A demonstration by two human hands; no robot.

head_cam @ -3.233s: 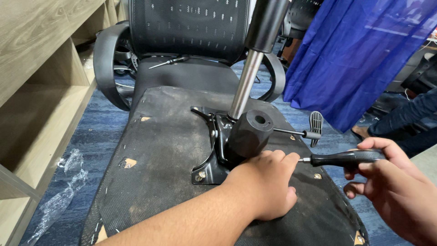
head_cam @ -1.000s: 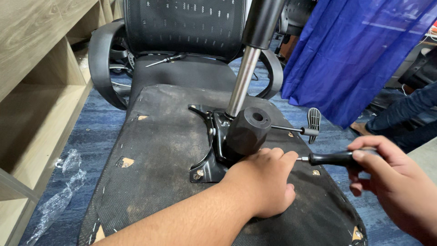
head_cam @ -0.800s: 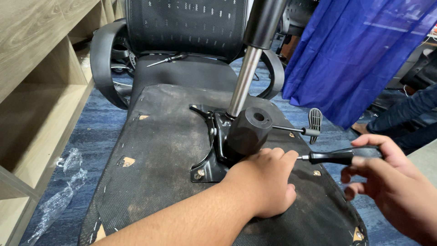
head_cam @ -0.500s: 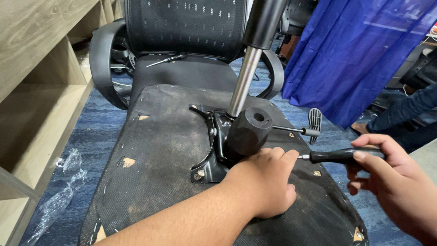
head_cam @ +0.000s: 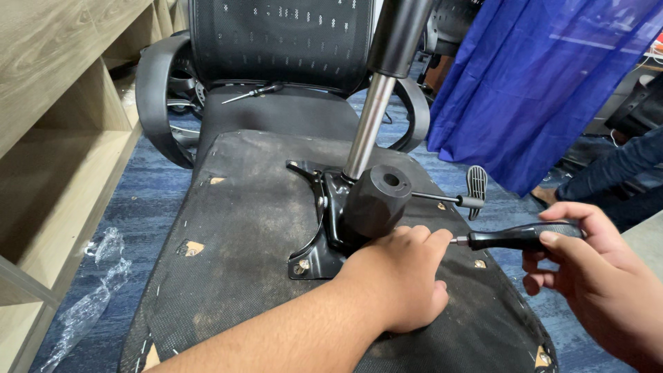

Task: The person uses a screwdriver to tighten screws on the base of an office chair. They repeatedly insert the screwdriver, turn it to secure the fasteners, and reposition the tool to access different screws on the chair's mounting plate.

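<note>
While left hand [head_cam: 397, 280] lies flat on seat underside [head_cam: 242, 221], right hand [head_cam: 594, 262] grips screwdriver [head_cam: 518, 238].

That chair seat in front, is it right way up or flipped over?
Flipped over: the seat shows its dusty underside, with the metal mechanism plate and gas cylinder pointing upward.

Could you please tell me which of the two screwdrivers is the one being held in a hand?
The black-handled screwdriver gripped by the right hand, near the left hand. The other screwdriver lies untouched on the upright chair's seat behind.
</note>
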